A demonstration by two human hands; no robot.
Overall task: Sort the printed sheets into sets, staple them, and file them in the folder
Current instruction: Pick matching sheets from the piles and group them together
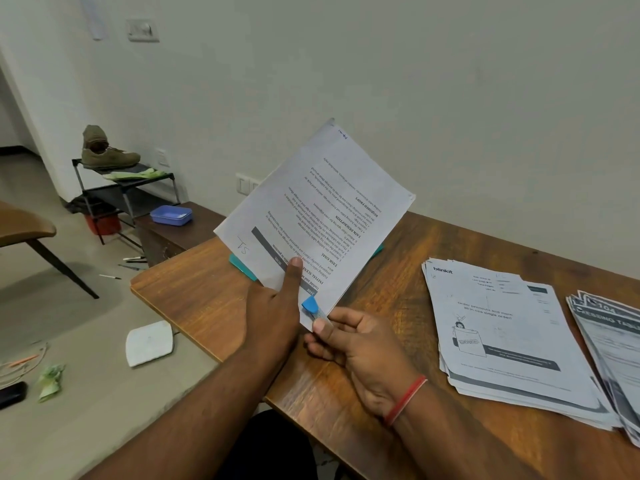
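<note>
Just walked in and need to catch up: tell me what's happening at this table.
A person holds a set of printed sheets up over the wooden table. The left hand grips its lower edge; the right hand pinches what looks like a small blue stapler on its bottom corner. A blinkit-headed paper stack and a second stack lie to the right, and a teal folder peeks out behind the set.

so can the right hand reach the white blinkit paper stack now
Probably, once freed: the right hand pinches a small blue stapler on the held white sheets, but only bare wooden table lies between it and the white blinkit paper stack.
</note>
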